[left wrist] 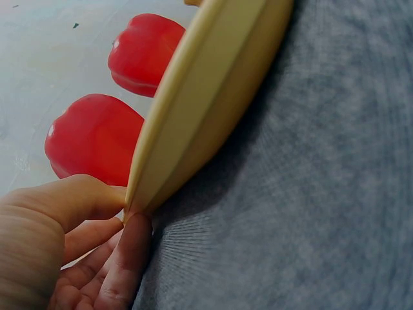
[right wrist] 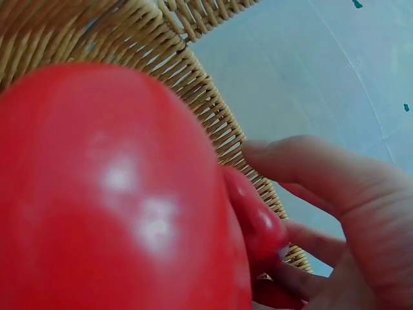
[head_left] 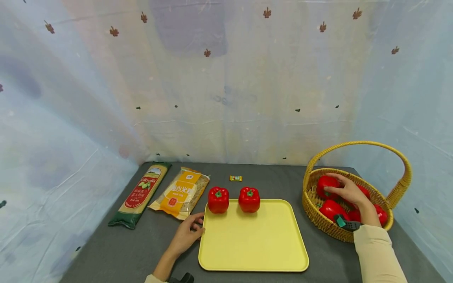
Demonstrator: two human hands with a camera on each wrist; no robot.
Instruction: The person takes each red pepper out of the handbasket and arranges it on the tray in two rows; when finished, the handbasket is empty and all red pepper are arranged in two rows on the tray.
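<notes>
My left hand [head_left: 187, 232] pinches the left edge of the yellow tray [head_left: 255, 247], its thumb and fingers [left wrist: 134, 245] meeting at the rim in the left wrist view. Two red bell peppers [head_left: 218, 200] [head_left: 249, 200] stand side by side along the tray's far edge, stems up. Over the wicker basket [head_left: 318, 220] at the right, my right hand [head_left: 350, 192] grips a red bell pepper [head_left: 326, 184] with thumb and fingers around it. More red peppers [head_left: 332, 209] lie below in the basket. A large pepper [right wrist: 122, 194] covers much of the right wrist view.
The basket's tall arched handle [head_left: 361, 143] rises over the right hand. Left of the tray lie an orange noodle bag [head_left: 182, 192] and a green-ended pasta pack [head_left: 141, 192]. A small yellow packet [head_left: 236, 178] lies behind the peppers. A cloth wall [head_left: 226, 98] borders the grey table.
</notes>
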